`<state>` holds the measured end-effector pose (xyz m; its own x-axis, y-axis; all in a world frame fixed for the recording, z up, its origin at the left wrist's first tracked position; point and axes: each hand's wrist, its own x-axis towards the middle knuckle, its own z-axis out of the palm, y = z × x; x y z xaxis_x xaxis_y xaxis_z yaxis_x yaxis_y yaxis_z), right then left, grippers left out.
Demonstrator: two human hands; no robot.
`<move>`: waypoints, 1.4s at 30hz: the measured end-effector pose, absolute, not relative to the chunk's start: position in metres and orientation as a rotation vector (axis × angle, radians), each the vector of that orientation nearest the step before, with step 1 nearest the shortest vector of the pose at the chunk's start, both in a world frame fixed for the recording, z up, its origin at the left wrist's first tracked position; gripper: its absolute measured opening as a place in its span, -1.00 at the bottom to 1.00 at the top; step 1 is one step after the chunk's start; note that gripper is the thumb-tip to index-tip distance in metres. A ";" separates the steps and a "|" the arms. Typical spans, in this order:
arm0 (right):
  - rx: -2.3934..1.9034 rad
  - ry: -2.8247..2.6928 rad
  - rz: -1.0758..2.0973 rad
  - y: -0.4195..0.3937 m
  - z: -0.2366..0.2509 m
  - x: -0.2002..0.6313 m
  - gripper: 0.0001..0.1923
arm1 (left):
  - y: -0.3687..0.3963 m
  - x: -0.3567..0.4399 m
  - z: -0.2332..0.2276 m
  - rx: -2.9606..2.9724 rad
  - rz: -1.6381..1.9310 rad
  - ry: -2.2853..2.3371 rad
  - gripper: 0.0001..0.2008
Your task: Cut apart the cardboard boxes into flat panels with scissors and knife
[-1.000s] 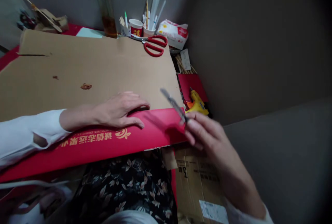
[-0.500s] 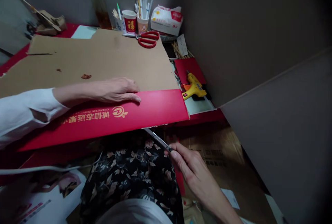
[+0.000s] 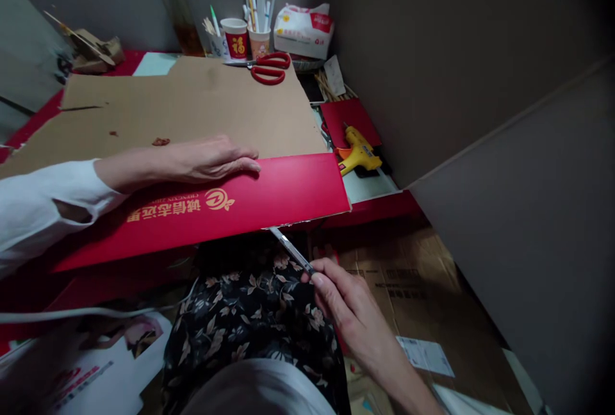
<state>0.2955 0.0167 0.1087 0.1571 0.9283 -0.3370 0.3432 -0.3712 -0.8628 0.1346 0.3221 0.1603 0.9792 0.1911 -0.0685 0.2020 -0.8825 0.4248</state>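
While your left hand [image 3: 211, 159] lies flat, fingers spread, on the large flattened cardboard sheet with the red printed flap [image 3: 269, 194], your right hand [image 3: 343, 303] pinches a slim grey metal utility knife [image 3: 291, 250], its tip touching the flap's near edge just above your grip. You appear to be starting a cut; it calls for steady pressure from the flat hand. The flap's gold logo and Chinese lettering read upside down; I can't make them out.

Upside-down gold Chinese characters on red flap [image 3: 269, 197]; "福" on cup [image 3: 237, 40]
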 end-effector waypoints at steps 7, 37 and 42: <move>-1.797 -1.173 1.152 0.016 0.107 0.287 -0.68 | 0.306 0.134 0.176 2.606 -0.021 0.395 -0.70; -1.696 -1.429 1.059 0.034 0.101 0.284 -0.65 | 0.305 0.133 0.136 3.055 -0.016 0.552 -0.50; -1.681 -1.418 1.084 0.038 0.100 0.283 -0.67 | 0.305 0.132 0.135 3.000 0.053 0.539 -0.50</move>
